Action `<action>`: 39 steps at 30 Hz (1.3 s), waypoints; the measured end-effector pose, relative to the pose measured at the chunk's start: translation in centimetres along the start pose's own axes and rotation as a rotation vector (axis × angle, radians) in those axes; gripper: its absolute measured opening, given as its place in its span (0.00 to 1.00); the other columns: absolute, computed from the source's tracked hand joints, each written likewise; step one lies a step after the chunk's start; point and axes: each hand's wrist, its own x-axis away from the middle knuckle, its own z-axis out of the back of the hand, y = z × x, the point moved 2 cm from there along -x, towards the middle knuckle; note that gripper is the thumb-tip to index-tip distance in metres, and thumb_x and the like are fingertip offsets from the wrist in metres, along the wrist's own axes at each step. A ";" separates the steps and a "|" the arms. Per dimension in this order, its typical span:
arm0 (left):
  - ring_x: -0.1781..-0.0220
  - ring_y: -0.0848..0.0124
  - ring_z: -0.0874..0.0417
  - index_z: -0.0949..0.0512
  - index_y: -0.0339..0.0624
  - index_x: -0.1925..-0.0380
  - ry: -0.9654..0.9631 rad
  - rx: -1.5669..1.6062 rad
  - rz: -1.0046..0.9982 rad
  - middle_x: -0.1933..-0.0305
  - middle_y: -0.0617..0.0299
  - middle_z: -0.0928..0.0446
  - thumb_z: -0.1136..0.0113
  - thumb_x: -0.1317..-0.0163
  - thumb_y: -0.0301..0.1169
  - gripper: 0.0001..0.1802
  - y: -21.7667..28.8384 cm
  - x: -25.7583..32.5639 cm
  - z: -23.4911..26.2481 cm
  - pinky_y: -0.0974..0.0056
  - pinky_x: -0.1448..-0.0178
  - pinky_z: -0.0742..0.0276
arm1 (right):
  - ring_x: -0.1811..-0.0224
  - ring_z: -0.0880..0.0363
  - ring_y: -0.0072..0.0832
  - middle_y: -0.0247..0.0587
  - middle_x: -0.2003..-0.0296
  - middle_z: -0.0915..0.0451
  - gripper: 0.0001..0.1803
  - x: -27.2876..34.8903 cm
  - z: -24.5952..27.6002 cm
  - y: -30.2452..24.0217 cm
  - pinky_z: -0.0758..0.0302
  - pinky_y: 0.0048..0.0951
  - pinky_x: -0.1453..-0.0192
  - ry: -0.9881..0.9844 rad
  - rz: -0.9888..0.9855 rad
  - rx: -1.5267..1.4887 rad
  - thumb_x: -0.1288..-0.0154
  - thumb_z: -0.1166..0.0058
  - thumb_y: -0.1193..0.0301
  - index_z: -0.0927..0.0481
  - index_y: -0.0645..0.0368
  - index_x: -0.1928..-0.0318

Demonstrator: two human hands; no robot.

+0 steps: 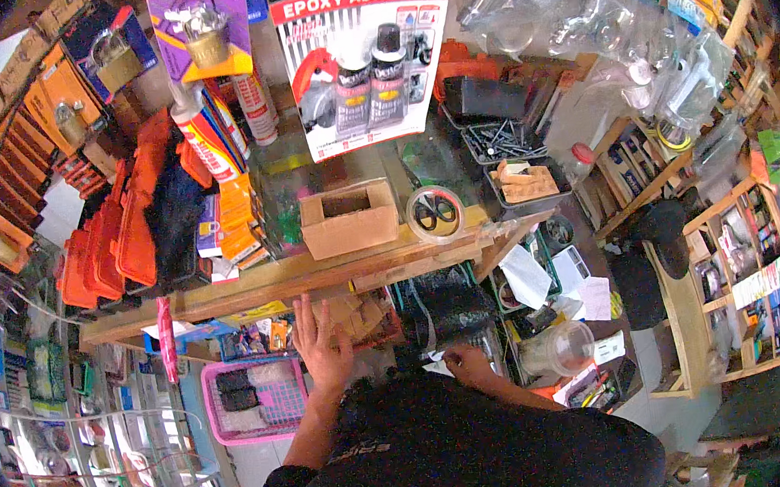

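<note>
Left hand (323, 346): one, fingers extended and parted, at the front edge of the wooden bench (216, 305); contact unclear. Right hand (470, 368): one, fingers curled; grip cannot be told. Small white piece (437, 365): just left of the right fingers. Pink basket (258, 438): left of the left hand. Cardboard box (351, 232): open-topped, on the bench.

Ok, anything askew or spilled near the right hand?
Mildly askew: loose white papers ahead and to the right of the right hand lie at mismatched angles rather than neatly stacked. No obvious spill there, though fine detail is blurred.
</note>
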 end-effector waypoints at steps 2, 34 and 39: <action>0.28 0.48 0.42 0.28 0.45 0.43 -0.075 0.069 0.043 0.30 0.48 0.41 0.44 0.47 0.24 0.27 -0.4 2.0 -0.9 0.47 0.31 0.44 | 0.68 0.20 0.37 0.46 0.70 0.20 0.11 0.7 0.5 2.3 0.24 0.34 0.62 -0.081 -0.171 0.035 0.40 0.45 0.65 0.20 0.61 0.63; 0.60 0.64 0.20 0.25 0.32 0.55 0.548 0.318 1.170 0.60 0.51 0.21 0.48 0.33 0.32 0.14 -19.3 26.5 -6.1 0.62 0.54 0.25 | 0.63 0.22 0.21 0.36 0.63 0.19 0.15 -6.0 -2.7 0.4 0.26 0.25 0.56 -0.880 0.015 0.383 0.36 0.42 0.64 0.21 0.60 0.55; 0.62 0.71 0.21 0.24 0.35 0.57 0.803 0.397 1.233 0.61 0.57 0.20 0.49 0.32 0.30 0.11 -23.8 27.7 -1.1 0.66 0.56 0.26 | 0.62 0.19 0.29 0.42 0.64 0.18 0.10 -6.5 -10.5 -12.4 0.24 0.30 0.57 -0.931 0.102 0.511 0.37 0.45 0.69 0.20 0.58 0.58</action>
